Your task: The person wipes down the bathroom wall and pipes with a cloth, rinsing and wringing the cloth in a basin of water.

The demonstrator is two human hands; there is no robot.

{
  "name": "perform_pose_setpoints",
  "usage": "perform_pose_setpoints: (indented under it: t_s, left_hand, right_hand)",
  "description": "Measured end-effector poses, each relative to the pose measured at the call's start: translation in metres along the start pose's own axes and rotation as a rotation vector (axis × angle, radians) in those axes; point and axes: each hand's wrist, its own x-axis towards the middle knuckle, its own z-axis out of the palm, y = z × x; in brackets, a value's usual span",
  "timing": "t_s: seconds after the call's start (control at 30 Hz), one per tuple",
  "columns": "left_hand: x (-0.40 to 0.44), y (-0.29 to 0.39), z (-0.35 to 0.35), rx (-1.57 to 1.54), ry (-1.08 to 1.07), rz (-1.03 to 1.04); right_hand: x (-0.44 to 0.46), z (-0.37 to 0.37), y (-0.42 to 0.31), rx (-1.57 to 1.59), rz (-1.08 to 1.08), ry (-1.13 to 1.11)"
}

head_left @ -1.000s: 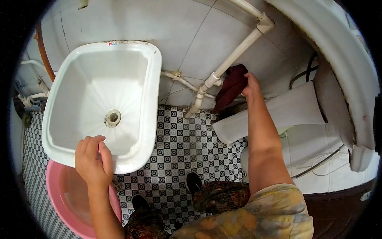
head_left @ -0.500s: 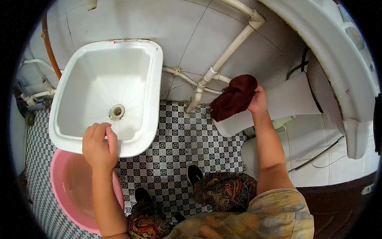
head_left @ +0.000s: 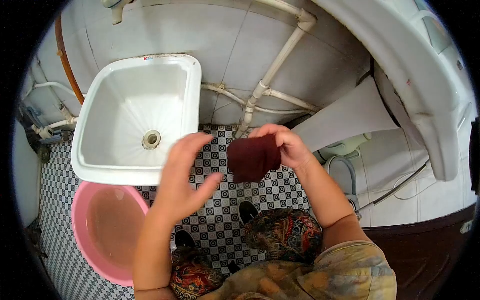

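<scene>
A dark maroon cloth point(head_left: 254, 159) hangs from my right hand point(head_left: 289, 145), pinched between thumb and fingers above the patterned floor. My left hand point(head_left: 186, 180) is held apart from it, thumb and fingers spread, with nothing in its grasp. It is slightly smeared by motion, just in front of the right rim of the white sink point(head_left: 192, 115). A gap separates its fingertips from the cloth. Inside the sink, the drain fitting point(head_left: 151, 139) shows at the bottom.
Cloudy water fills a pink basin point(head_left: 80, 225) on the floor below the sink. White pipes point(head_left: 270, 70) run along the tiled wall. A large white washbasin point(head_left: 430, 115) on a pedestal point(head_left: 350, 112) stands at the right, near grey slippers point(head_left: 342, 175). A tap point(head_left: 117, 12) shows at the top.
My right hand has brought the cloth leftward and down, toward the middle. My left hand has left the sink's front rim, moved right and spread its fingers.
</scene>
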Motion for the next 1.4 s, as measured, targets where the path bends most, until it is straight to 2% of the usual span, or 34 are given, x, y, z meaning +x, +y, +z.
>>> perform_pose_setpoints:
  t_s: [0.07, 0.1, 0.13, 0.2, 0.23, 0.27, 0.33, 0.4, 0.47, 0.5, 0.57, 0.6, 0.67, 0.7, 0.73, 0.8, 0.87, 0.93, 1.0, 1.03, 1.1, 1.13, 1.2, 1.27, 1.33, 1.37, 1.4]
  left_hand:
    - [0.002, -0.001, 0.019, -0.116, -0.133, -0.025]
    - [0.002, 0.001, 0.028, -0.255, -0.153, -0.046]
    - [0.000, -0.001, 0.035, -0.256, -0.154, -0.043]
    - [-0.004, -0.008, 0.049, -0.439, -0.191, -0.259]
    - [-0.004, -0.014, 0.058, -0.418, -0.081, -0.269]
    - [-0.005, -0.018, 0.061, -0.418, -0.079, -0.270]
    - [0.003, -0.012, 0.064, -0.452, 0.101, -0.322]
    - [0.006, -0.004, 0.066, -0.449, 0.078, -0.373]
    - [0.007, -0.003, 0.074, -0.393, 0.073, -0.325]
    - [0.009, -0.007, 0.078, -0.342, -0.031, -0.287]
    - [0.003, -0.011, 0.089, -0.132, -0.151, -0.183]
    - [0.003, -0.008, 0.088, -0.050, -0.212, -0.145]
    - [0.007, -0.003, 0.078, 0.046, -0.230, -0.136]
    - [0.009, 0.000, 0.072, 0.142, -0.257, -0.124]
    - [0.011, 0.000, 0.066, 0.134, -0.136, -0.119]
    - [0.008, -0.010, 0.055, 0.146, 0.024, -0.059]
    - [0.006, -0.014, 0.039, 0.215, 0.154, 0.028]
    - [0.003, -0.015, 0.026, 0.240, 0.179, 0.056]
    - [-0.001, -0.022, 0.015, 0.409, 0.107, 0.174]
    - [-0.007, -0.032, 0.013, 0.423, 0.106, 0.185]
    - [-0.009, -0.039, 0.011, 0.437, 0.156, 0.139]
    - [-0.010, -0.040, 0.009, 0.451, 0.186, 0.107]
    - [-0.007, -0.040, 0.015, 0.437, 0.208, 0.100]
    - [-0.008, -0.042, 0.023, 0.597, 0.228, 0.113]
    - [-0.011, -0.043, 0.024, 0.617, 0.184, 0.128]
    - [-0.011, -0.042, 0.023, 0.637, 0.170, 0.113]
    - [-0.010, -0.042, 0.024, 0.657, 0.157, 0.101]
  right_hand:
    - [0.004, 0.010, -0.002, -0.116, -0.187, -0.321]
    - [0.002, 0.019, -0.011, -0.139, -0.152, -0.375]
    - [0.000, 0.027, -0.014, -0.141, -0.153, -0.373]
    - [-0.004, 0.039, -0.011, -0.481, -0.225, -0.029]
    - [-0.006, 0.040, -0.005, -0.305, -0.125, 0.018]
    - [-0.005, 0.041, 0.004, -0.306, -0.123, 0.016]
    - [0.000, 0.037, 0.023, 0.006, -0.117, 0.259]
    - [-0.004, 0.028, 0.035, -0.020, -0.055, 0.276]
    - [-0.011, 0.026, 0.041, 0.509, 0.215, 0.096]
    - [-0.010, 0.026, 0.045, 0.503, 0.220, 0.096]
    - [-0.007, 0.024, 0.054, 0.326, 0.019, 0.079]
    - [-0.007, 0.018, 0.054, 0.323, 0.024, 0.080]
    - [-0.004, 0.000, 0.052, 0.353, 0.166, 0.237]
    - [-0.001, -0.009, 0.053, 0.410, 0.172, 0.427]
    - [0.001, -0.027, 0.051, 0.399, 0.181, 0.431]
    - [0.009, -0.066, 0.035, 0.284, -0.011, 0.566]
    - [0.017, -0.076, -0.004, 0.125, -0.224, 0.692]
    - [0.029, -0.090, -0.040, -0.125, -0.451, 0.797]
    - [0.046, -0.094, -0.070, -0.148, -0.601, 0.843]
    - [0.055, -0.098, -0.077, -0.156, -0.595, 0.837]
    - [0.077, -0.104, -0.086, -0.142, -0.749, 0.859]
    - [0.093, -0.113, -0.081, -0.151, -0.740, 0.855]
    - [0.125, -0.129, -0.056, -0.259, -0.867, 0.810]
    - [0.134, -0.138, -0.046, -0.254, -0.889, 0.869]
    - [0.131, -0.157, -0.041, -0.735, -0.783, 0.873]
    - [0.129, -0.178, -0.035, -0.874, -0.807, 0.803]
    - [0.124, -0.187, -0.028, -1.068, -0.686, 0.834]
